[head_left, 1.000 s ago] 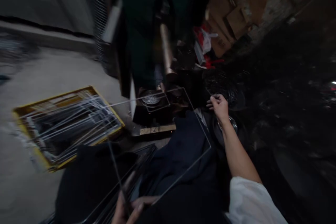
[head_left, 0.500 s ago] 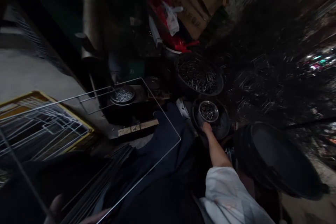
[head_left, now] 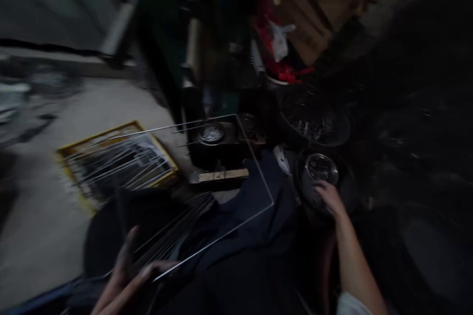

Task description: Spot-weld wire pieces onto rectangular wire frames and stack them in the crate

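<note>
My left hand [head_left: 129,275] is at the lower left, its fingers closed on a bent metal wire frame [head_left: 214,242]. The frame stretches forward over my lap, with its corners at the middle of the view. At the right, my right hand [head_left: 328,196] is at the near rim of a round metal bowl [head_left: 322,167] of small metal pieces. Its fingers are drawn together; blur and darkness hide anything between them. That bowl stands inside a dark basin [head_left: 345,192]. A bundle of thin rods [head_left: 173,231] lies across dark cloth by my left hand.
A yellow crate [head_left: 61,155] of wire frames stands on the floor at left. Ahead is a dark machine with a dish of small metal pieces [head_left: 211,133] and a wooden strip [head_left: 223,175]. Behind the bowl are a larger basin [head_left: 342,128], red bags and cardboard [head_left: 306,29].
The view has swung left, so the scene sits farther right and more of the crate and my left hand shows. The right hand remains by the bowl; the left still holds the wire frame.
</note>
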Demonstrator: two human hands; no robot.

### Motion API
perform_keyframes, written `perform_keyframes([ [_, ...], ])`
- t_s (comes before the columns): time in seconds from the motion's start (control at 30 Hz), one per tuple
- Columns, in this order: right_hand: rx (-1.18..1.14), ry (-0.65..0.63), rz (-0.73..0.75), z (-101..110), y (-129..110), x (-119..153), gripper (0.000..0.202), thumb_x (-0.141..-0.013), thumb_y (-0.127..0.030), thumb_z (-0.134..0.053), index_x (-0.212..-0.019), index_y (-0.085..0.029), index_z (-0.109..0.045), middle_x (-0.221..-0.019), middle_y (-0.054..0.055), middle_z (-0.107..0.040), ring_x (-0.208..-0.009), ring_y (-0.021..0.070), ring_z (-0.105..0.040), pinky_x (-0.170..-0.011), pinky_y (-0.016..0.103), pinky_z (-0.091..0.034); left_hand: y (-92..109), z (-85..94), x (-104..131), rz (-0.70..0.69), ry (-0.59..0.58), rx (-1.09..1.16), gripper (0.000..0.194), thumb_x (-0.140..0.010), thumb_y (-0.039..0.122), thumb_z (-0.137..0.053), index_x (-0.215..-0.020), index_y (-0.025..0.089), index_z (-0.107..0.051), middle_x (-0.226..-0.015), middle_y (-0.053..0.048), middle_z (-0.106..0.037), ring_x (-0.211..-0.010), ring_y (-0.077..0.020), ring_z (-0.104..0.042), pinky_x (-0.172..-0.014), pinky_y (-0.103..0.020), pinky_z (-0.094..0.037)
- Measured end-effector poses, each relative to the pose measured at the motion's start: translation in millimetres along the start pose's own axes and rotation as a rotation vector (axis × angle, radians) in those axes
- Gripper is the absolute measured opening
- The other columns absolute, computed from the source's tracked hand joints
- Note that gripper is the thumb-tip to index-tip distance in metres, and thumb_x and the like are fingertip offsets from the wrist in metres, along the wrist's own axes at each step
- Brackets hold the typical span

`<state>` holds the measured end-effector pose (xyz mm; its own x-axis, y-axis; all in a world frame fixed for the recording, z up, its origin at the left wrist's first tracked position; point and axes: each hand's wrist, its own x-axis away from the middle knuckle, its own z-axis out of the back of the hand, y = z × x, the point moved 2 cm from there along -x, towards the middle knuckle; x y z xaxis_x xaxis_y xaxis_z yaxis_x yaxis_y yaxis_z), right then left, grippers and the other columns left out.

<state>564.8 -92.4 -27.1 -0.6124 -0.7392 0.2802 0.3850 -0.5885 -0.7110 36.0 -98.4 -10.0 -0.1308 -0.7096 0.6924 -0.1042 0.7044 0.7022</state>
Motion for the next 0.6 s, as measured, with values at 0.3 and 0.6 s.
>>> perform_keyframes([
  [0.3,-0.277,-0.565,0.396,-36.9,-129.8,112.9,0.031,-0.072,-0.041,-0.075,-0.097,-0.023,-0.076,-0.093,0.011,-0.072,-0.077,0.0249,-0.069,-0.07,0.038,-0.057,14.5,-4.1,-2.5,-0.258,-0.176,0.209,0.097,-0.085,0.029,-0.065,-0.151,0.032,0.006,-0.083,-0.006,-0.075,-0.079,-0.023,-0.07,-0.079,-0.034,-0.051],
  [0.6,0.341,-0.831,1.181,-165.0,-168.0,128.1,0.062,-0.091,-0.018,-0.054,-0.149,-0.025,-0.032,-0.149,0.006,-0.042,-0.14,0.0204,-0.035,-0.115,0.041,-0.034,21.7,-10.0,-19.1,-0.366,-0.251,0.247,0.096,-0.085,0.026,-0.064,-0.151,0.03,0.006,-0.084,-0.008,-0.075,-0.078,-0.0254,-0.07,-0.077,-0.038,-0.051],
])
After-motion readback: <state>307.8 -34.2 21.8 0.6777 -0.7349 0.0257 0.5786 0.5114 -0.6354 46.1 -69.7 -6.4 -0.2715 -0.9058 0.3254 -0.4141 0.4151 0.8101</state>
